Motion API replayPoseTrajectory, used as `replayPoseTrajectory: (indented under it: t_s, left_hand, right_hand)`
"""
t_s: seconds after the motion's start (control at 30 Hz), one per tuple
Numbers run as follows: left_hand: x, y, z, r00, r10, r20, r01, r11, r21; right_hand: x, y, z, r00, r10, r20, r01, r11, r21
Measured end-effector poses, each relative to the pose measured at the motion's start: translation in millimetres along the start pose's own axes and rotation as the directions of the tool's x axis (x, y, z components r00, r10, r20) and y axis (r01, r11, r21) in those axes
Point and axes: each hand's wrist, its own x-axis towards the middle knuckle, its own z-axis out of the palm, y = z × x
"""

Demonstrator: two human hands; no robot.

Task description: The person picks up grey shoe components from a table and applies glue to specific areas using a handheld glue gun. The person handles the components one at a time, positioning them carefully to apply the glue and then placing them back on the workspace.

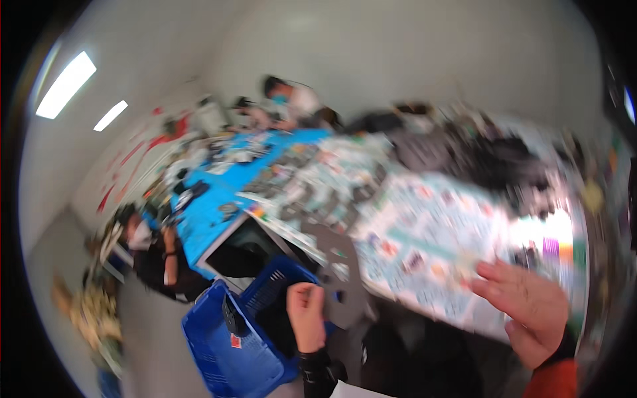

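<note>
Head view tilts down over the near table (424,232), blurred.

Heavy motion blur throughout, bright ceiling strip lights (65,85) upper left, dark fisheye-bent rim

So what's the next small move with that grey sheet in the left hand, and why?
Probably steady it first. The left hand pinches the grey cut-out sheet at its lower edge, above the blue basket, while the right hand lies open on the printed paper, apart from it. The picture is blurred.
</note>
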Motion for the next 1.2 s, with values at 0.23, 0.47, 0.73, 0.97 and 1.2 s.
replayPoseTrajectory:
  t_s: [0.23, 0.47, 0.73, 0.97, 1.2]
  left_hand:
    - [-10.9, -58.4, 101.7, 0.900, 0.150, 0.410, -0.145, 0.988, -0.044]
    - [-26.3, -64.1, 160.9, 0.858, 0.113, 0.501, -0.123, 0.992, -0.014]
    - [-28.7, -73.3, 194.5, 0.812, 0.204, 0.546, -0.234, 0.972, -0.015]
    - [-34.0, -72.9, 184.0, 0.825, 0.133, 0.549, -0.189, 0.981, 0.047]
    - [-17.9, -96.9, 192.0, 0.835, -0.015, 0.551, -0.021, 0.998, 0.059]
  right_hand:
    - [-46.4, 81.6, 10.2, 0.630, 0.628, 0.457, -0.407, 0.768, -0.494]
    - [-99.3, 224.3, -41.8, 0.677, 0.680, 0.281, -0.344, 0.630, -0.696]
    - [-128.3, 210.7, -35.9, 0.470, 0.877, 0.102, -0.732, 0.452, -0.510]
    - [-182.3, 241.0, -60.1, 0.518, 0.845, 0.137, -0.606, 0.475, -0.638]
    - [-160.4, 248.1, -23.0, 0.781, 0.621, 0.072, -0.372, 0.553, -0.745]
